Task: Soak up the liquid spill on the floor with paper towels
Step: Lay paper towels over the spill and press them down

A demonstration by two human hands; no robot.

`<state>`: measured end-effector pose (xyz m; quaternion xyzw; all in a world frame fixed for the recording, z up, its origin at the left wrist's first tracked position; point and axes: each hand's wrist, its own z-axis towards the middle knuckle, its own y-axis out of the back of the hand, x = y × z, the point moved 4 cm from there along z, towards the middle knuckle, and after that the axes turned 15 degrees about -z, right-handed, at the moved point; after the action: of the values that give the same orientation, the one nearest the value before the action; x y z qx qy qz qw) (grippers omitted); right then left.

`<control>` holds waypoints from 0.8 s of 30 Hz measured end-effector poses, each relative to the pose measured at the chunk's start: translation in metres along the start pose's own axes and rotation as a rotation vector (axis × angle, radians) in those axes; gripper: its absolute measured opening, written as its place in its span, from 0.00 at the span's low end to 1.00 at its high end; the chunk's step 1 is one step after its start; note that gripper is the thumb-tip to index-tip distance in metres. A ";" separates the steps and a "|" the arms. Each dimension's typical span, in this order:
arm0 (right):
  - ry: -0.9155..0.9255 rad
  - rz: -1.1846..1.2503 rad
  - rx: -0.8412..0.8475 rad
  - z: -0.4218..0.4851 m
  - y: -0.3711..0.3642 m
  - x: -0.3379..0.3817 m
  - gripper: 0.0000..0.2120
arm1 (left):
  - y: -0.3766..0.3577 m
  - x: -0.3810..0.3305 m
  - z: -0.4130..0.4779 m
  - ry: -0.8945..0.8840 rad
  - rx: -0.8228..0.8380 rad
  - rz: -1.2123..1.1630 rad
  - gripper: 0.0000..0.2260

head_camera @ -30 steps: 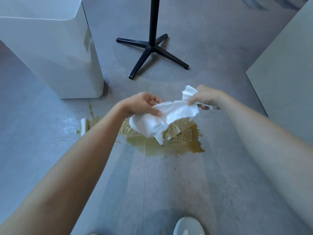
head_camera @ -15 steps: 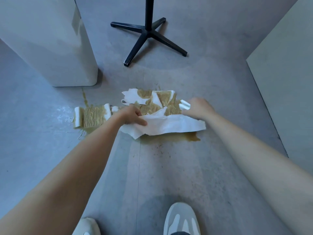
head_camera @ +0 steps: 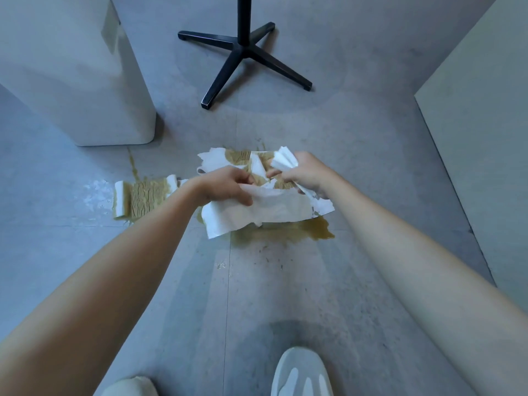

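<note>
Roughly halfway: clutching a dry paper towel [head_camera: 265,212] in left hand [head_camera: 225,185] and right hand [head_camera: 303,172], above soaked towels [head_camera: 148,195], with the puddle [head_camera: 317,231] partly uncovered.

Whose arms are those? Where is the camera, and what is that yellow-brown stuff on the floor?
The camera sits on a person's head and looks down, so you see their own arms and a shoe. The left hand and right hand both grip a dry white paper towel over a yellow-brown puddle on the grey floor. Other towels already lie there, soaked brownish. Behind are a white container and a black stand.
</note>
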<state>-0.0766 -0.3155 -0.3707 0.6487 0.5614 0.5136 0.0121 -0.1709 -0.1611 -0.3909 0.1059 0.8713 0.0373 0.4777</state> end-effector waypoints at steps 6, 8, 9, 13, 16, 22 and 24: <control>0.010 0.025 0.366 0.003 -0.012 0.013 0.12 | 0.008 -0.019 -0.002 -0.111 -0.083 -0.099 0.09; -0.001 -0.051 0.418 0.002 -0.010 0.007 0.14 | 0.012 -0.015 -0.004 -0.104 -0.106 -0.094 0.08; -0.008 -0.111 0.434 0.004 -0.008 0.002 0.14 | 0.014 -0.013 -0.005 -0.096 -0.107 -0.086 0.08; -0.060 -0.362 0.390 0.005 0.001 -0.022 0.13 | 0.020 0.002 -0.007 -0.055 -0.128 -0.038 0.08; -0.128 -0.443 0.347 0.003 0.011 -0.040 0.11 | 0.020 0.017 -0.008 -0.015 -0.129 -0.004 0.08; -0.209 -0.495 0.301 -0.003 0.030 -0.061 0.13 | 0.012 0.041 -0.009 0.025 -0.098 0.048 0.07; -0.287 -0.527 0.342 -0.006 0.034 -0.068 0.14 | 0.007 0.047 -0.008 0.042 -0.079 0.080 0.07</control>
<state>-0.0455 -0.3819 -0.3926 0.5399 0.7800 0.2948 0.1144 -0.2008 -0.1435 -0.4238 0.1208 0.8740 0.0932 0.4613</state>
